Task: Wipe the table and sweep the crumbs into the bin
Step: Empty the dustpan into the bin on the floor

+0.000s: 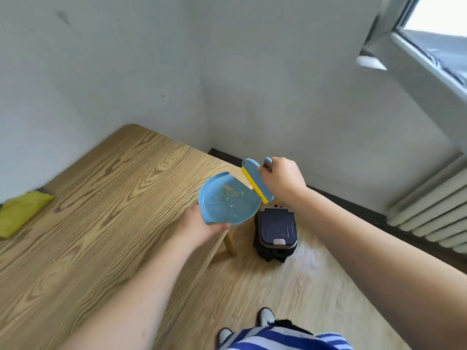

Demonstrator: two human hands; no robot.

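My left hand [202, 227] grips the near edge of a blue dustpan [227, 200], held at the right edge of the wooden table [101, 210]. Pale crumbs [231, 194] lie inside the pan. A small blue brush with yellow bristles [256, 181] is held by its handle in my right hand [281, 176], its bristles against the pan's far rim. Below them on the floor stands a dark bin [276, 229] with its lid closed. A yellow cloth [21, 212] lies on the table's far left.
White walls meet in a corner behind the table. A radiator [429, 210] runs under the window on the right. The floor is light wood, and my feet [265, 317] stand near the bottom edge.
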